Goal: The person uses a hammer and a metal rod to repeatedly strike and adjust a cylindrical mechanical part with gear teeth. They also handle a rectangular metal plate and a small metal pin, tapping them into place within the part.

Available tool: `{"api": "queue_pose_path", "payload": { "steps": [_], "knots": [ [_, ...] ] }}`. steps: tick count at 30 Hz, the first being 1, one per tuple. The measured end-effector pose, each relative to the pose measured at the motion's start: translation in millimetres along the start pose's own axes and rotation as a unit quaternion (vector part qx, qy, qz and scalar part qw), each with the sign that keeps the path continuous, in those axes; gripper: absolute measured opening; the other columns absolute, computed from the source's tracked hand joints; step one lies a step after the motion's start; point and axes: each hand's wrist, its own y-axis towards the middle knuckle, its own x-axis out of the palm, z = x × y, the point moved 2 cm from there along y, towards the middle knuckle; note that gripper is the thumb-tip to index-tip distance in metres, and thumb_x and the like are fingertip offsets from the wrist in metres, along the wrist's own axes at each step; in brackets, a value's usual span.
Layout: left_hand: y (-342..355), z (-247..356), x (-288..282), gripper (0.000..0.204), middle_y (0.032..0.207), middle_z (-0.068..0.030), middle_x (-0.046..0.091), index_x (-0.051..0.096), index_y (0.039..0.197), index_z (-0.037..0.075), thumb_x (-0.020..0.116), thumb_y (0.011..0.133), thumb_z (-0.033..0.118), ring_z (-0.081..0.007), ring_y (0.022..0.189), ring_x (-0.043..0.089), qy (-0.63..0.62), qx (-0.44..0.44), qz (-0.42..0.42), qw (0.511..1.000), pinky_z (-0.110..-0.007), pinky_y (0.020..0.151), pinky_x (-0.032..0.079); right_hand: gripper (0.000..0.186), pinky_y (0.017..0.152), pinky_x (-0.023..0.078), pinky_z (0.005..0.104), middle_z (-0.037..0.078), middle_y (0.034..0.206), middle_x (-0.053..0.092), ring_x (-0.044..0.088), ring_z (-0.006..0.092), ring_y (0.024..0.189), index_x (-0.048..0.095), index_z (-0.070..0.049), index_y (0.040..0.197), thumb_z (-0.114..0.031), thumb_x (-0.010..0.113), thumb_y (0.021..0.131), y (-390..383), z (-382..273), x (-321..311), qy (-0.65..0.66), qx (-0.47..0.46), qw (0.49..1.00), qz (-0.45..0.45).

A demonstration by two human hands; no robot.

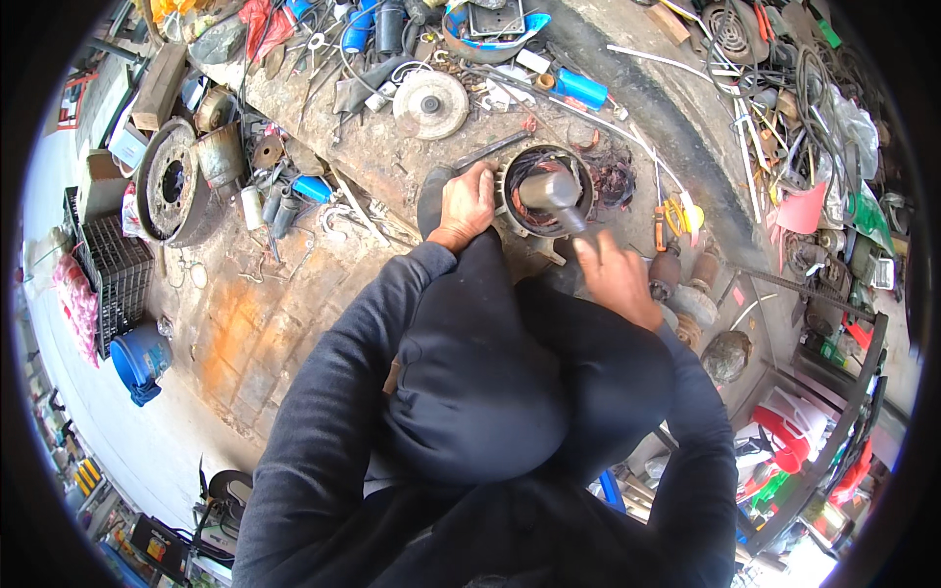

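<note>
A round metal motor housing [507,203] stands upright between my feet, with copper windings [529,218] inside its open top. My right hand [619,279], blurred by motion, is closed around the handle of a hammer. The hammer's blocky metal head [551,189] is over the housing's opening and hides part of the inside. My left hand [465,208] is closed at the housing's left rim, beside my knee; what its fingers grip is hidden. A dark metal bar [493,148] lies just beyond that hand. Loose dark reddish wire [615,179] is heaped right of the housing.
A grinding disc [431,104] lies farther off, near a blue cylinder [582,88]. Yellow-handled pliers [675,216] are to the right. At the left are a wheel rim [170,183], a black crate [116,274] and a blue bucket [140,355]. Cables [810,82] and scrap crowd the far right.
</note>
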Motion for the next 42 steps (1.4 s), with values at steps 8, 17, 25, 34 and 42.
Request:
{"api": "queue_pose_path", "payload": {
  "steps": [8,17,25,34,42],
  "knots": [
    [0,1,-1,0.031,0.092,-0.0270,0.073,0.072,0.115,0.007,0.049,0.107,0.027,-0.0494,0.093,0.070,0.000,-0.006,-0.008,1.000,-0.055,0.084,0.055,0.051,0.068,0.052,0.0637,0.032,0.076,0.069,0.070,0.0538,0.075,0.066,-0.001,0.104,-0.050,0.054,0.109,22,13,-3,0.020,0.034,0.999,0.024],
    [-5,6,-3,0.032,0.093,-0.0265,0.073,0.072,0.118,0.008,0.049,0.107,0.026,-0.0483,0.095,0.071,0.009,-0.015,-0.013,1.000,-0.055,0.085,0.055,0.049,0.068,0.055,0.0611,0.029,0.071,0.069,0.070,0.0514,0.069,0.069,0.000,0.099,-0.047,0.057,0.108,21,7,7,-0.080,0.032,0.996,-0.018],
    [0,1,1,0.031,0.091,-0.0263,0.073,0.072,0.116,0.008,0.049,0.107,0.027,-0.0496,0.093,0.070,0.002,0.008,0.006,1.000,-0.056,0.083,0.055,0.056,0.066,0.056,0.0604,0.031,0.076,0.071,0.071,0.0515,0.072,0.070,0.000,0.096,-0.053,0.055,0.107,38,-11,4,-0.047,-0.030,0.998,0.017],
    [2,1,-2,0.035,0.088,-0.0246,0.073,0.072,0.115,0.004,0.046,0.108,0.026,-0.0474,0.087,0.072,0.034,0.028,-0.009,0.999,-0.052,0.078,0.055,0.057,0.071,0.056,0.0620,0.030,0.077,0.072,0.072,0.0514,0.076,0.069,0.001,0.097,-0.053,0.054,0.108,46,-8,6,-0.049,-0.001,0.999,0.011],
    [1,8,-3,0.035,0.082,-0.0226,0.072,0.072,0.117,0.006,0.046,0.109,0.028,-0.0442,0.082,0.073,-0.003,-0.013,-0.022,1.000,-0.051,0.077,0.056,0.055,0.063,0.051,0.0541,0.026,0.072,0.068,0.069,0.0428,0.066,0.069,-0.001,0.098,-0.053,0.054,0.108,6,45,-5,0.132,0.045,0.980,0.145]
  ]
}}
